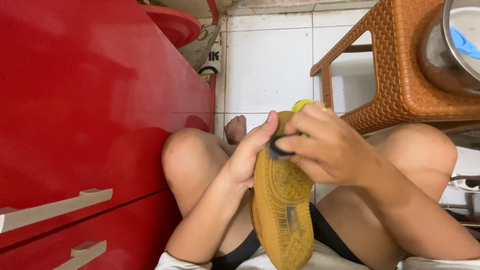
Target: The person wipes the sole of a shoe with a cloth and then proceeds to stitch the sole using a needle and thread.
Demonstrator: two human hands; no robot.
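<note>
Filling the left half of the frame: a glossy red cabinet (pixel 90 110) with two pale drawer handles (pixel 55 210) at lower left, cut off by the frame edge. Lying behind, at upper centre: a white tiled floor (pixel 270 65), with a bare foot (pixel 236 129) resting on it. Sitting low between the cabinet and a stool, knees raised at centre.

Wrapping around the left edge of a tan-soled shoe (pixel 282 200) at centre: the left hand (pixel 247 155), thumb pressing along the toe. Standing sole-up, toe toward the top of the frame, heel near the lap. Curling over the toe just to the right: the right hand (pixel 327 147), fingertips pinching a small dark piece (pixel 276 148) against the sole; hard to make out what it is. Peeking above the fingers: a yellow bit of the shoe's upper.

Occupying the upper right: a brown woven-pattern plastic stool (pixel 400 75), carrying a metal bowl (pixel 452 50), cropped, holding something blue (pixel 465 44).
</note>
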